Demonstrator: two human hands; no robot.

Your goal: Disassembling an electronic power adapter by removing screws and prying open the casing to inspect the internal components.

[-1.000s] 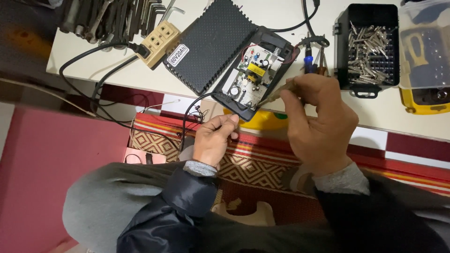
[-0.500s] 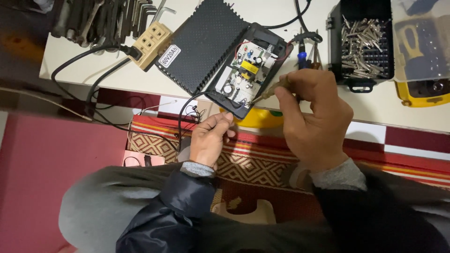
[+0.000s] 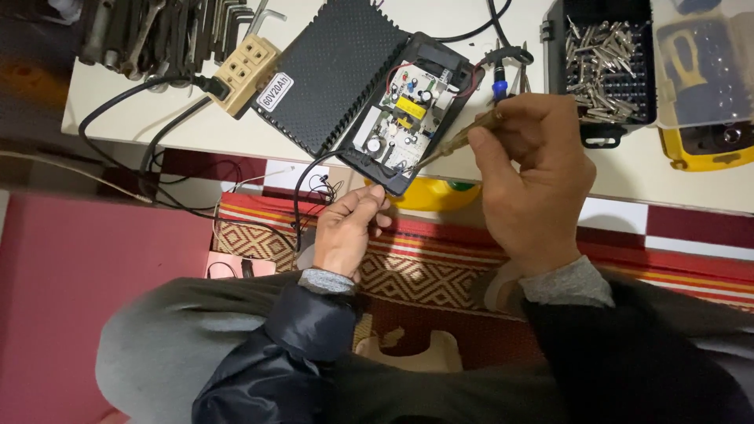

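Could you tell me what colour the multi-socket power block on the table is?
The power block is beige; head view.

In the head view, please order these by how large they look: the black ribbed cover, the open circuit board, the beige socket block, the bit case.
1. Black ribbed cover, largest.
2. Bit case, though the frame edge cuts it off.
3. Circuit board.
4. Beige socket block, smallest.
All lie on the same table, so nearness changes little.

On the table (image 3: pixel 236 137), the opened charger (image 3: pixel 408 114) lies between socket block (image 3: pixel 246 74) — left — and bit case (image 3: pixel 609 67), seemingly apart.
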